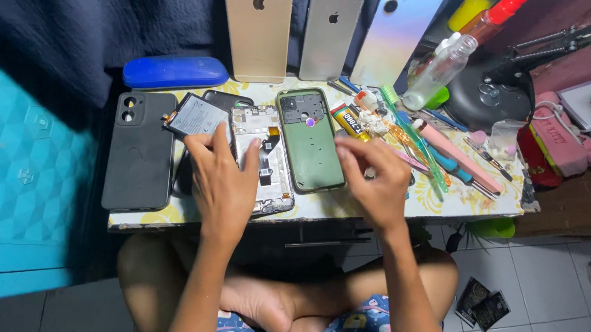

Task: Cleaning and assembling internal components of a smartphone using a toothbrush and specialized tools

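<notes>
Your phone (263,158) lies opened, its green back cover (309,141) off beside it. Your left hand (223,182) grasps the loose battery (197,117); your right hand (371,179) hovers empty, fingers curled.

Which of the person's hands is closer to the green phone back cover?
Right. The right hand hovers at the green cover's right edge; the left hand rests on the opened phone beside it.

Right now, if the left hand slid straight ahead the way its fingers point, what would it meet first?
Probably the flat grey phone battery: the left hand points up the table and its fingers already reach the battery's near edge, above the opened phone frame with exposed circuit board. Depth is unclear.
</notes>
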